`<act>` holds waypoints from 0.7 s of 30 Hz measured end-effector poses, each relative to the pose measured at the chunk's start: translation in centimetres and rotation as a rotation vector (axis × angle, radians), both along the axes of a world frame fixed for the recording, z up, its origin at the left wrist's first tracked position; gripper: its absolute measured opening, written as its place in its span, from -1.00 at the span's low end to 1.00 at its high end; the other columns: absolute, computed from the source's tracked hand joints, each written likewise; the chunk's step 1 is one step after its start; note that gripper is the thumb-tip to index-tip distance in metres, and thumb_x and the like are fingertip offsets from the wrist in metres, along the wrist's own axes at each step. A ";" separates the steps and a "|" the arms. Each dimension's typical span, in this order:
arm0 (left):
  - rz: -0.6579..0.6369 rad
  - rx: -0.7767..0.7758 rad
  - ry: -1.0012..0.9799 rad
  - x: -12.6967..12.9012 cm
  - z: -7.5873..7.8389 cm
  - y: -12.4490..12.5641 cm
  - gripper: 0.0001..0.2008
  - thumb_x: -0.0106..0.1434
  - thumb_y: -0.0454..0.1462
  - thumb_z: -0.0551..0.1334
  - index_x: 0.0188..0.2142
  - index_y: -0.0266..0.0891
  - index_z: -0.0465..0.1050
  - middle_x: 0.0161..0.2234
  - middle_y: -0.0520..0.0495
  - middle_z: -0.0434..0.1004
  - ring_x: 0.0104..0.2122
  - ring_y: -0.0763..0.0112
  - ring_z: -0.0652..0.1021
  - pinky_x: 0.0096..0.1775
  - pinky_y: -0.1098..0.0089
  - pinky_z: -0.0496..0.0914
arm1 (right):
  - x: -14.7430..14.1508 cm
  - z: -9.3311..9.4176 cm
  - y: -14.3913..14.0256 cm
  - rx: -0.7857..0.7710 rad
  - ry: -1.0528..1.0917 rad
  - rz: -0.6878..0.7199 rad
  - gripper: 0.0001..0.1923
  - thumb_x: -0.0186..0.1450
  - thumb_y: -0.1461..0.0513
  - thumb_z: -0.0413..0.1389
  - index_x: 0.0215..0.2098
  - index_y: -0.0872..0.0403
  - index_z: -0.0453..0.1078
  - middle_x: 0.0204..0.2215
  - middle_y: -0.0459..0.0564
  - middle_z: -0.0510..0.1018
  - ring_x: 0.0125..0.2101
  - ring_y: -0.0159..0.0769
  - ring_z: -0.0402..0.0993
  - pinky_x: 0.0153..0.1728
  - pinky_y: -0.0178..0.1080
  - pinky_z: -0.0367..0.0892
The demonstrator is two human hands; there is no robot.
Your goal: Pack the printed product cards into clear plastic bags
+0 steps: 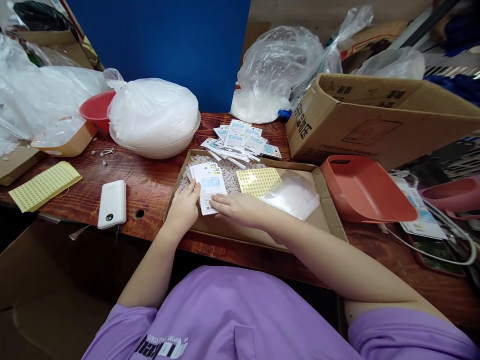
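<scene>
both hands (183, 210) (240, 207) on card stack (208, 187) w/ sticker sheet (258, 181) & bag (294, 195) beside.

Table (150, 182) is showing dark reddish wood, grain visible, slightly glossy. Shallow tray (330, 210) and big box (375, 125) are looking like matt brown cardboard. Card stack (208, 187) is reading as smooth white printed paper; loose cards (240, 142) are the same. Sticker sheet (258, 181) is looking like matt yellow paper. Small bag (294, 195) and the big bags (153, 112) are showing thin, crinkled, shiny clear plastic. Scoop (365, 190) is looking like smooth matt orange-red plastic. Power bank (112, 203) is showing glossy white plastic. Shirt (225, 310) is reading as soft purple cloth.
</scene>
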State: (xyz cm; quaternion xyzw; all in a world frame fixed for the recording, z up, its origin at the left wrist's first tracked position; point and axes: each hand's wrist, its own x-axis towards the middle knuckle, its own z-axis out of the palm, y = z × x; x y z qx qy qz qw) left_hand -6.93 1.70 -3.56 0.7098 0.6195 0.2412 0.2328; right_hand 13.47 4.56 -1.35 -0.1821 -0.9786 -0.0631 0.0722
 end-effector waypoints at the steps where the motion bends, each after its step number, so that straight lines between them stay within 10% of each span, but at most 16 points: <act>1: 0.000 0.004 0.008 0.0 -0.1 0.0 -0.38 0.13 -0.48 0.00 0.21 -0.29 0.21 0.29 -0.28 0.07 0.27 0.02 0.14 0.24 -0.06 -0.18 | 0.4 0.0 -0.1 0.011 0.017 -0.003 -0.65 0.34 0.31 0.00 0.07 0.23 0.33 0.02 0.20 0.48 -0.08 -0.17 0.52 -0.18 -0.25 0.49; 8: 0.130 0.203 0.130 2.1 1.6 -0.2 -0.45 0.19 -0.44 0.00 0.20 -0.34 0.21 0.23 -0.29 0.21 0.25 0.04 0.19 0.25 -0.02 -0.08 | 6.3 -0.2 -3.5 0.103 0.555 -0.264 -0.57 0.33 0.39 -0.08 0.16 0.12 0.24 0.00 0.13 0.51 -0.03 -0.24 0.49 -0.08 -0.22 0.48; 11: -0.081 0.241 0.167 5.8 3.7 -0.1 -0.54 0.20 -0.46 -0.02 0.08 -0.36 0.35 0.08 -0.27 0.41 0.11 0.18 0.38 0.18 0.19 0.17 | 10.5 -1.5 -6.8 0.200 0.836 -0.509 -0.45 0.26 0.42 0.04 0.19 -0.01 0.22 -0.03 0.03 0.54 -0.10 -0.25 0.54 -0.07 -0.25 0.48; 14: -0.314 -0.001 0.170 10.7 5.3 1.4 -0.63 0.22 -0.43 0.00 -0.05 -0.28 0.45 -0.03 -0.24 0.49 0.00 0.18 0.46 0.07 0.22 0.29 | 13.9 -3.5 -10.9 0.245 0.929 -0.654 -0.40 0.19 0.46 0.10 0.16 -0.06 0.28 -0.04 -0.01 0.55 -0.13 -0.22 0.55 -0.11 -0.23 0.50; 21: -0.233 -0.387 0.024 20.4 4.2 8.8 -0.78 0.03 -0.44 0.26 -0.29 -0.36 0.56 -0.18 -0.37 0.57 -0.02 -0.08 0.48 0.03 0.11 0.27 | 15.0 -5.6 -15.8 0.081 0.732 -0.533 -0.39 0.22 0.48 -0.01 0.20 0.00 0.21 -0.04 0.11 0.54 -0.06 -0.17 0.51 -0.10 -0.11 0.50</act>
